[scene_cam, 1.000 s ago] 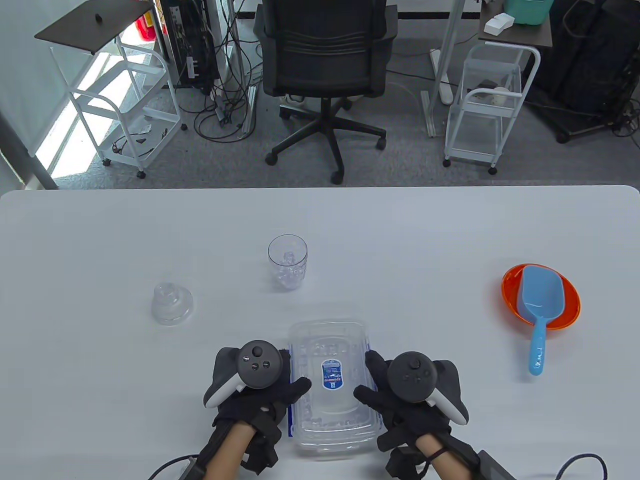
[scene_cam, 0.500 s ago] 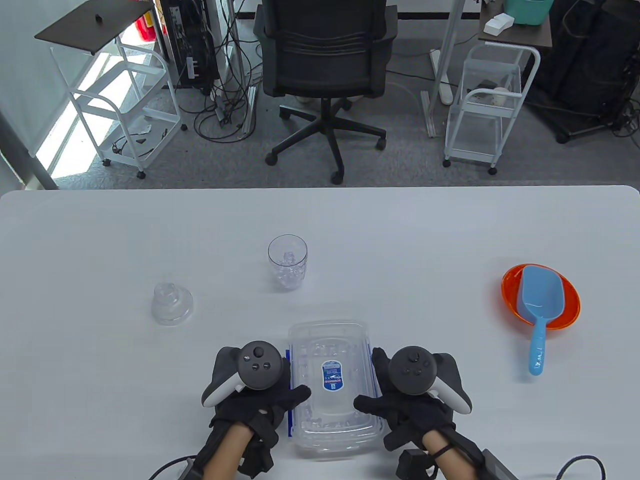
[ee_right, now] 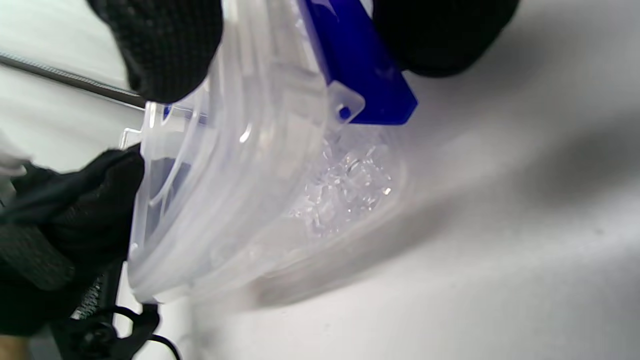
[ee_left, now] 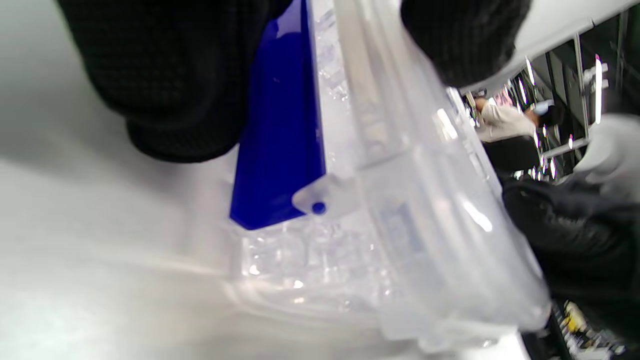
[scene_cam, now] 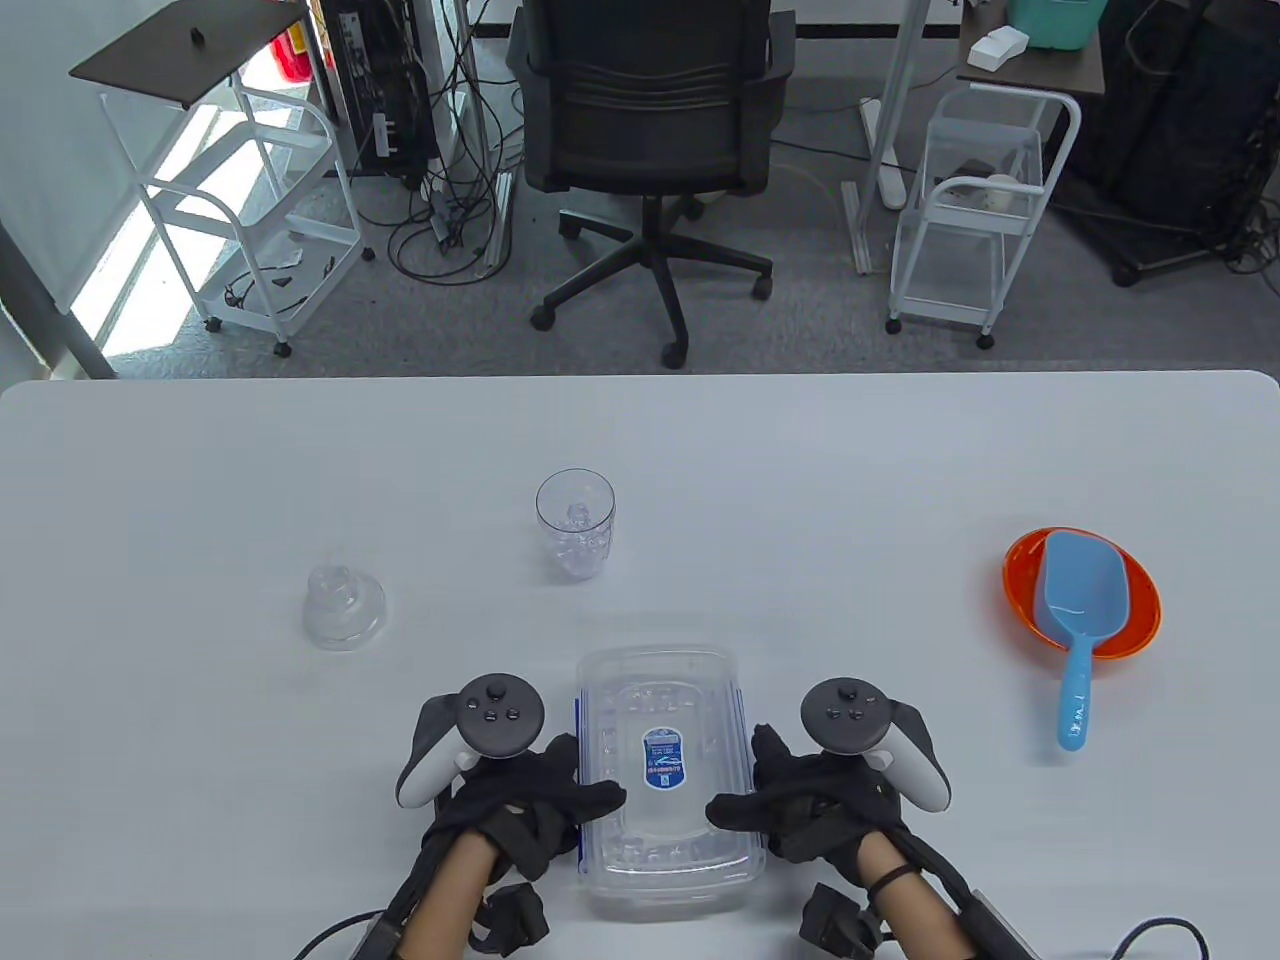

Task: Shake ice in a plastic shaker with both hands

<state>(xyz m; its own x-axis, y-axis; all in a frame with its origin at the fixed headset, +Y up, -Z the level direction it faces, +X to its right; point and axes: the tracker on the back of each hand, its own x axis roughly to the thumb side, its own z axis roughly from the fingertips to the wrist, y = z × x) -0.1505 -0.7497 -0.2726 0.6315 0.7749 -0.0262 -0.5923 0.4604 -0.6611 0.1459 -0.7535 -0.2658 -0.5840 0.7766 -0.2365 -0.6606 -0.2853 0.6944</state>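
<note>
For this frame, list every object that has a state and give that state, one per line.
Ice box: lid on, ice inside, on the table.
Blue side latches: folded down against the box.
Left hand: grips the box's left side, thumb on the lid.
Right hand: grips the right side, thumb on the lid.
Shaker cup: upright, uncapped, holds ice.
Shaker lid: off, on the table.
Blue scoop: lying in the orange bowl.

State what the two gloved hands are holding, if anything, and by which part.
Both hold the clear lidded ice container: the left hand grips its left long side, the right hand its right, thumbs on the lid, fingers at the blue side latches.
</note>
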